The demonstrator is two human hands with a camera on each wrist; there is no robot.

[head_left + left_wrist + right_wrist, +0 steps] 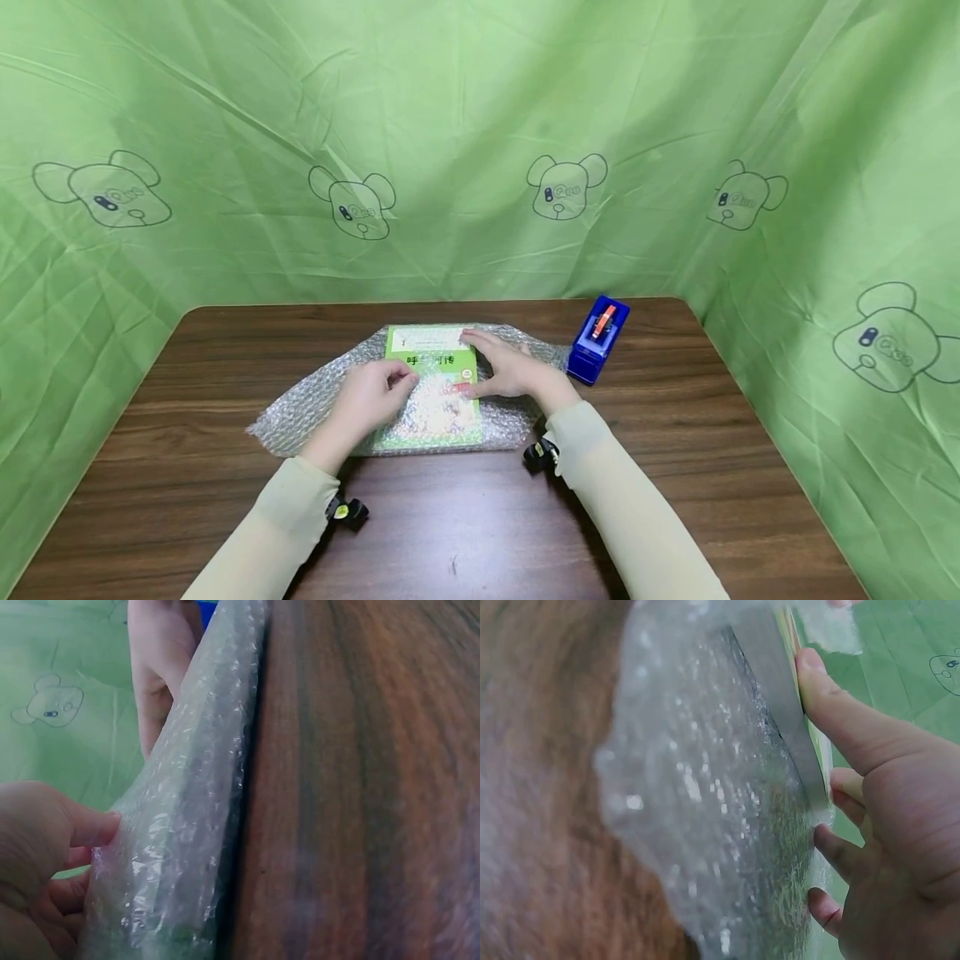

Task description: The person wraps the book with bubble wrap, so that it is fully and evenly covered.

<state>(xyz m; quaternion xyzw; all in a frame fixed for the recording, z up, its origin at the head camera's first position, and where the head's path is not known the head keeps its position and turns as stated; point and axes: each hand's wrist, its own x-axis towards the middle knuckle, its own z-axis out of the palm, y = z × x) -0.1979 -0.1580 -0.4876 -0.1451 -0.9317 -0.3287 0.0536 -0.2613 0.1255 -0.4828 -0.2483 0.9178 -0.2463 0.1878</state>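
Note:
A green book with a white band on its cover (431,342) lies on a sheet of bubble wrap (307,408), part of which is folded over the cover from the left. My left hand (371,396) pinches this flap between thumb and fingers above the book's left half. In the left wrist view, that thumb presses on the bubble wrap (180,825), the fingers curled below it. My right hand (510,371) rests with spread fingers at the book's right edge. The right wrist view shows its thumb against the book's side and the fingertips by the bubble wrap (697,787).
A blue object with an orange piece on top, apparently a tape dispenser (597,342), stands right of the bubble wrap and close to its end. All lie on a brown wooden table (450,533). Green cloth (465,100) hangs behind and beside the table.

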